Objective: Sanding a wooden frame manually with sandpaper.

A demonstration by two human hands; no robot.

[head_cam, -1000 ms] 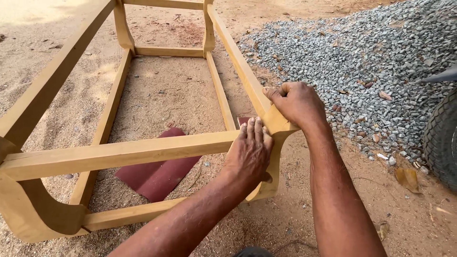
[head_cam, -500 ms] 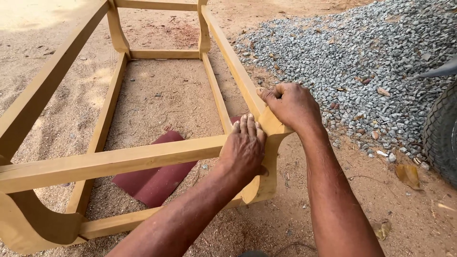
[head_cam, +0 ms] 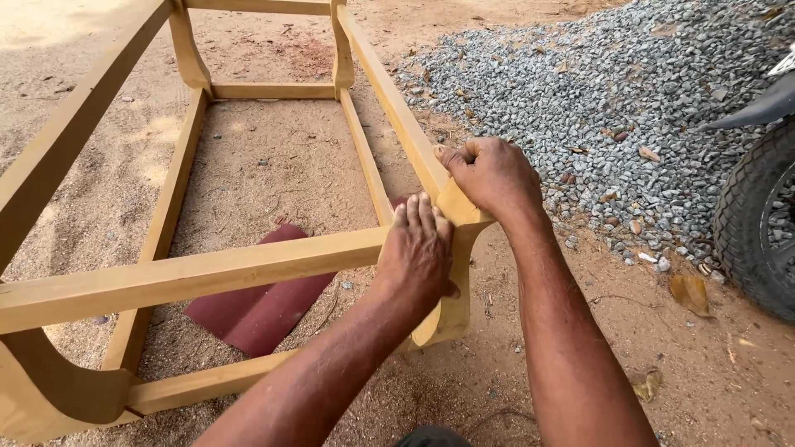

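Smooth, matt yellowish wooden frame (head_cam: 248, 269); a dull maroon abrasive-looking sheet (head_cam: 261, 310) on coarse sandy ground (head_cam: 273, 165); rough grey gravel (head_cam: 596, 91); knobbly black rubber tyre (head_cam: 758, 219).

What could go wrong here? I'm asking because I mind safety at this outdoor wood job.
The left hand and right hand press bare on the corner of the yellow wooden frame, so splinters or scrapes seem possible. The frame stands on loose sandy ground and might shift. The grey gravel pile close by could make footing poor.
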